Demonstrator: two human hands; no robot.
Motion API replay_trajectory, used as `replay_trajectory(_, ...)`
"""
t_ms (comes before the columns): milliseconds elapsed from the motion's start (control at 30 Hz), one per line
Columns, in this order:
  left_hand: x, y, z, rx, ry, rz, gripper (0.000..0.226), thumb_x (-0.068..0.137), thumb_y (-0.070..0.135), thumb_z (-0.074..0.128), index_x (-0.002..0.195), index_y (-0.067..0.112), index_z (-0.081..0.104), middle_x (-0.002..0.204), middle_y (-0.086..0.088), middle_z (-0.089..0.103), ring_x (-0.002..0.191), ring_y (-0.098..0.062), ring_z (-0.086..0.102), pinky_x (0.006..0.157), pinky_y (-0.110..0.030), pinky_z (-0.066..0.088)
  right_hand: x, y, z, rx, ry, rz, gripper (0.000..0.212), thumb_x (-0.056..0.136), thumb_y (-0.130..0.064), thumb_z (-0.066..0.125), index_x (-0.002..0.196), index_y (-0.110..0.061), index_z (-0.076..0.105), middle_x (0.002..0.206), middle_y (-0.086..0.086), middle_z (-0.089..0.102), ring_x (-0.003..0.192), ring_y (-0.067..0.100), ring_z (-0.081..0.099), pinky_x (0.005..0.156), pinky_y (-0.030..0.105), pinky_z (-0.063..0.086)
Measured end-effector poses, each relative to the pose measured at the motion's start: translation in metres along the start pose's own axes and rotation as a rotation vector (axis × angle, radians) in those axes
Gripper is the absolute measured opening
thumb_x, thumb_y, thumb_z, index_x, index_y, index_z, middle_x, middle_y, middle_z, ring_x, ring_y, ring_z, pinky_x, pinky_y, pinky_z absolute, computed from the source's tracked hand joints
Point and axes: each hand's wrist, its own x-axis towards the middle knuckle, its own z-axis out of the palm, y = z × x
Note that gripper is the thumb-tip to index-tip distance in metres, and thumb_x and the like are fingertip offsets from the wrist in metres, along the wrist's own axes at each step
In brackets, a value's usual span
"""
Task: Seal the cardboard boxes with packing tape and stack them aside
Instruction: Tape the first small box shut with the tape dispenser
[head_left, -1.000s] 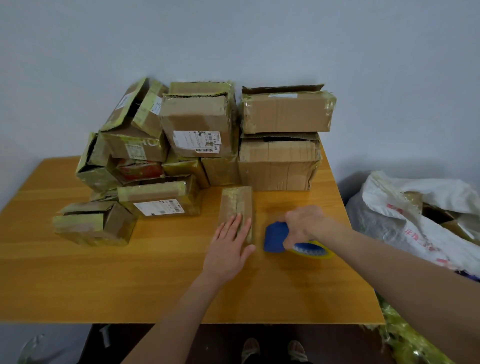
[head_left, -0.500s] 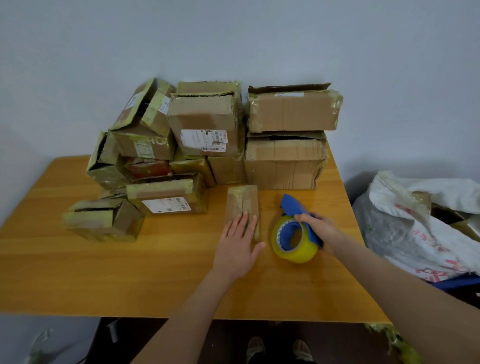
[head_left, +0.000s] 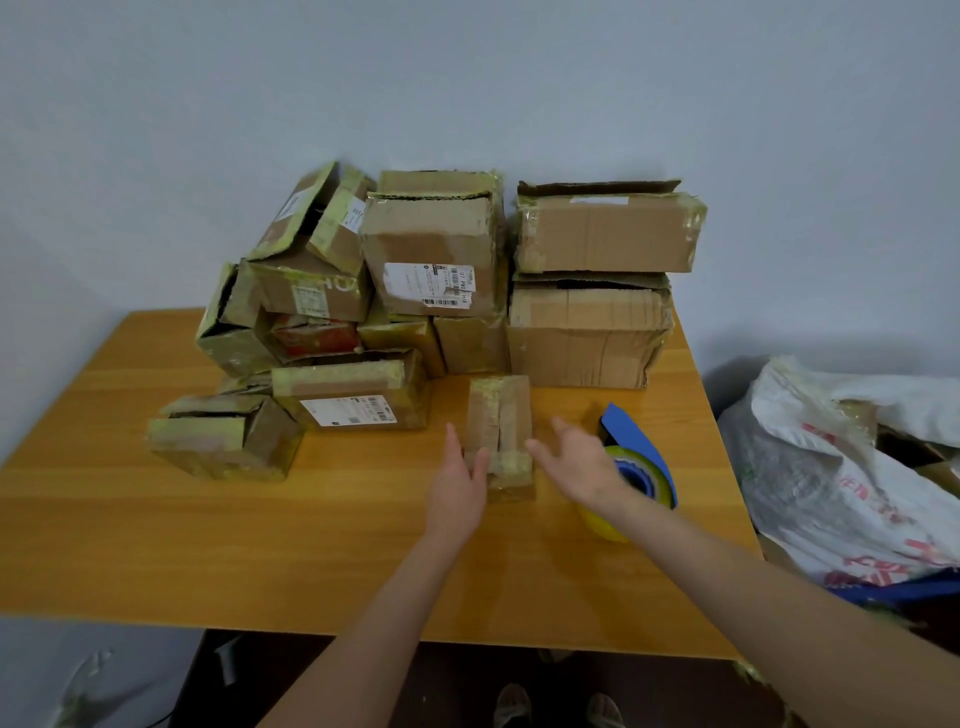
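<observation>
Wooden table (head_left: 156, 545); stacked boxes (head_left: 587, 338) behind small box (head_left: 501, 415); tape dispenser (head_left: 636, 441) beside.

- A wooden table (head_left: 156, 545) carries a pile of taped cardboard boxes (head_left: 587, 338) along its 12 o'clock edge.
- A small taped box (head_left: 501, 415) lies near the centre.
- A blue tape dispenser (head_left: 636, 441) with a yellow roll sits at that box's 3 o'clock.
- A labelled flat box (head_left: 353, 395) and a squat box (head_left: 223, 441) lie toward 9 o'clock.
</observation>
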Motion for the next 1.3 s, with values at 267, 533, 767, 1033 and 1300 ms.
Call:
replay_trajectory(267,0.021,-0.008,0.001,0.047,-0.055,-0.083,0.031,0.103,0.022,0.040,0.124,0.004,0.053,0.113,-0.015,0.065,0.090,-0.021,0.059,0.074,-0.027,0.047,0.011,-0.006,0.038,0.052,-0.013,0.098,0.044,0.097,-0.048,0.049,0.116,-0.011,0.062,0.091,0.006,0.064,0.079,0.021,0.057,0.051,0.027,0.038)
replay_trajectory(533,0.004,-0.018,-0.005,-0.183,-0.124,-0.069,0.036,0.105,0.023,0.033,0.132,0.008,0.050,0.121,-0.005,0.060,0.100,-0.012,0.056,0.070,-0.009,0.046,0.010,-0.004,0.030,-0.020,-0.045,0.087,0.043,0.103,-0.042,0.035,0.085,-0.010,0.058,0.070,0.002,0.054,0.070,0.022,0.053,0.051,0.030,0.036)
replay_trajectory(767,-0.002,-0.032,-0.014,-0.021,0.111,0.013,0.039,0.098,0.030,0.050,0.133,0.012,0.052,0.118,-0.002,0.056,0.098,-0.011,0.056,0.079,-0.020,0.048,0.002,0.003,0.016,0.074,-0.009,0.042,0.046,0.100,-0.043,0.044,0.130,-0.009,0.055,0.091,0.005,0.067,0.086,0.022,0.063,0.065,0.029,0.048)
replay_trajectory(1033,-0.007,-0.030,-0.013,-0.192,0.056,0.002,0.028,0.088,0.016,0.066,0.114,0.015,0.057,0.076,0.005,0.067,0.069,-0.006,0.065,0.066,-0.017,0.052,-0.007,0.009,0.019,0.165,0.044,-0.151,0.054,0.094,-0.019,0.062,0.145,-0.021,0.044,0.069,-0.009,0.058,0.061,0.001,0.054,0.055,0.008,0.039)
replay_trajectory(1300,-0.001,-0.024,-0.009,0.190,0.068,-0.003,0.034,0.081,0.032,0.074,0.104,0.014,0.056,0.078,0.007,0.056,0.071,-0.011,0.057,0.059,-0.019,0.044,-0.002,-0.001,0.010,-0.180,0.017,-0.190,0.041,0.083,-0.036,0.073,0.121,-0.025,0.061,0.098,-0.005,0.058,0.090,0.017,0.059,0.077,0.031,0.053)
